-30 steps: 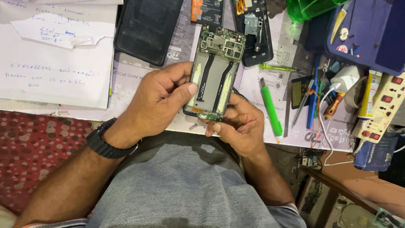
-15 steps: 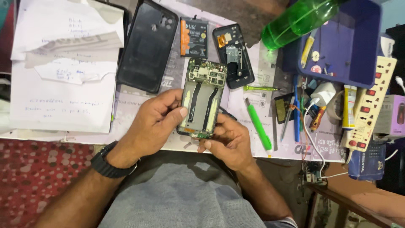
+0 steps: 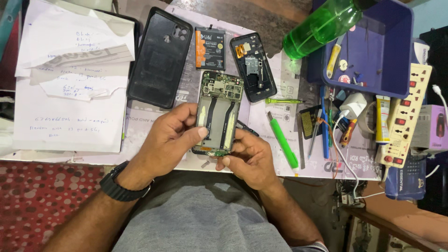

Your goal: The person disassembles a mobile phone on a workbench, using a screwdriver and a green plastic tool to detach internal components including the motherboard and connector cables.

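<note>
Opened phone (image 3: 218, 114): held over the desk, circuit board exposed.
Left hand (image 3: 165, 140): fingers clamped on left edge.
Right hand (image 3: 249, 158): fingers closed on lower right corner.

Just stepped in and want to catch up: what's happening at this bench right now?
A person holds an opened phone in both hands over a cluttered work mat. The left hand grips its left edge; the right hand supports the bottom end, circuit board and flex cables exposed. Above lie a black back cover, a loose battery and a second inner frame. A green-handled tool lies to the right.
</note>
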